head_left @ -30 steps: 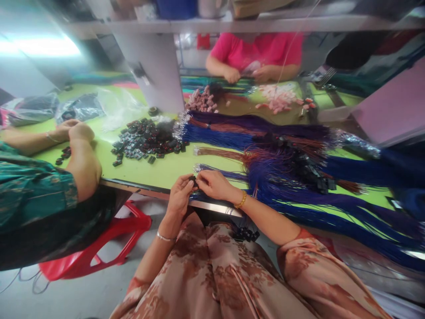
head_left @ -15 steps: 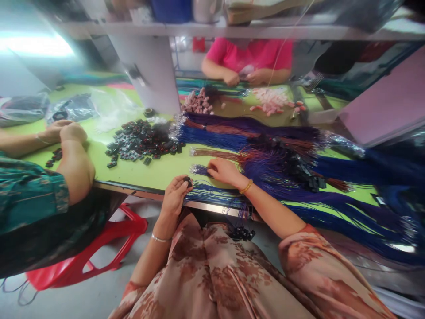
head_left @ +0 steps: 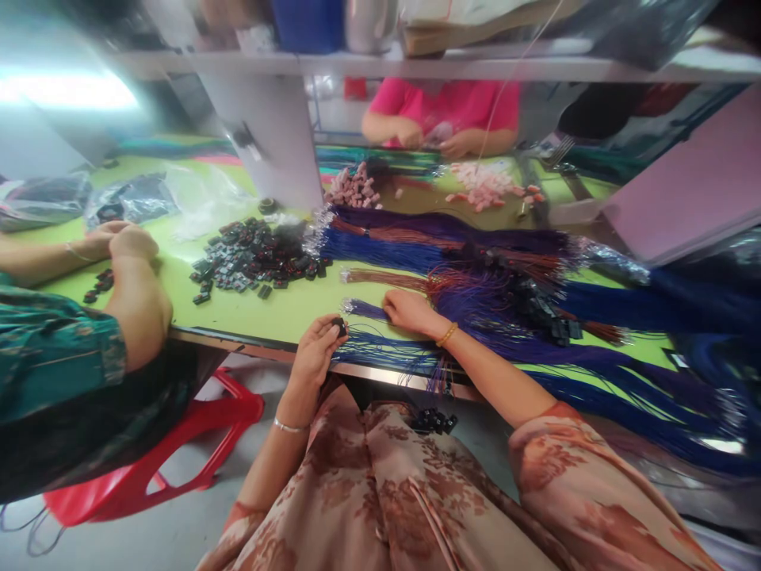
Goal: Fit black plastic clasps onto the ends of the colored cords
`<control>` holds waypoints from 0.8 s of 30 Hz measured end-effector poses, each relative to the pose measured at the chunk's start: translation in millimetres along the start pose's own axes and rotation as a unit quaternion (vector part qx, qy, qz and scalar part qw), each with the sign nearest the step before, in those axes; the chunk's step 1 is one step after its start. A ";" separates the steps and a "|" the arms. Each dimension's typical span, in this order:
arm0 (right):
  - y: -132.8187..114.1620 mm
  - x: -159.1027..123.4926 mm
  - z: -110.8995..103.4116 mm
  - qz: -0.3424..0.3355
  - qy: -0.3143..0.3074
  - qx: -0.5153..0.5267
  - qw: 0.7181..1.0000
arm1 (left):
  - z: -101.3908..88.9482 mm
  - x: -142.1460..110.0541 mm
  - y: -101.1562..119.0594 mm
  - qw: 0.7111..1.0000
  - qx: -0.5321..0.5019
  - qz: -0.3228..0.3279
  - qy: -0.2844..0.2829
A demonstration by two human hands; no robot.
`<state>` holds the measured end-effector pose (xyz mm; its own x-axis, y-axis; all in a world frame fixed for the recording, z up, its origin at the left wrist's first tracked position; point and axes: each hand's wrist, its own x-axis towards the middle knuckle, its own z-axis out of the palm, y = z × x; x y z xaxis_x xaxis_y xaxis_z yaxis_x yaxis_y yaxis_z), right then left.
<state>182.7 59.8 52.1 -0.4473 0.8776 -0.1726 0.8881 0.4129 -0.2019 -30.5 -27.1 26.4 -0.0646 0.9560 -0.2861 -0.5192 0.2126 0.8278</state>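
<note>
My left hand [head_left: 315, 353] is raised at the table's near edge, its fingertips pinched on a small black connector [head_left: 339, 326]. My right hand [head_left: 409, 310] rests on the green table [head_left: 267, 309], fingers curled over a thin bundle of blue wires [head_left: 365, 309] with bare silver ends. More blue wires [head_left: 386, 353] fan out just below it and hang over the edge. Several black connectors with wires dangle under the table above my lap [head_left: 434, 420].
A pile of black connectors [head_left: 255, 258] lies at centre left. Thick blue, purple and brown wire bundles [head_left: 505, 277] cover the right half. One person's arms [head_left: 119, 262] rest on the table at left, above a red stool [head_left: 178, 452]. Another person in pink [head_left: 445, 119] works opposite.
My right hand left the connector, reached up and right onto the blue wire bundle, and has stayed there. My left hand keeps the connector in nearly the same place.
</note>
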 end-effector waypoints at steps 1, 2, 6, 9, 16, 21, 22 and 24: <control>0.2 -0.6 -0.4 0.001 0.002 -0.003 1.000 | -0.4 -0.1 -0.5 1.000 0.000 -0.002 0.000; 0.4 -1.3 -0.6 -0.003 0.004 -0.005 1.000 | -0.9 -0.1 -1.1 1.000 0.000 -0.004 0.000; 1.1 -3.1 -0.6 -0.031 0.004 -0.018 0.999 | -2.6 -0.2 -2.9 1.000 0.000 -0.006 -0.002; 1.5 -2.4 -0.1 -0.029 0.009 -0.041 0.999 | -2.9 -0.1 -3.5 1.000 -0.003 -0.007 -0.002; 5.4 0.6 1.5 -0.036 0.042 -0.081 0.995 | -3.3 0.2 -3.6 1.000 -0.008 -0.004 -0.005; 14.4 3.9 3.9 -0.073 0.091 -0.013 0.993 | -1.3 -0.5 -2.3 1.000 -0.007 -0.002 -0.006; 16.2 4.3 4.5 -0.078 0.111 -0.004 0.991 | -0.7 -0.8 -1.9 1.000 -0.006 -0.003 -0.006; 17.7 4.5 5.2 -0.079 0.145 0.018 0.986 | 0.7 -1.3 -1.5 1.000 -0.006 -0.006 -0.006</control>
<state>195.9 69.8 42.7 -0.5250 0.8384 0.1462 0.8036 0.5449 -0.2393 -29.0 -28.5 25.9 -0.0478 0.9558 -0.2901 -0.5306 0.2217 0.8181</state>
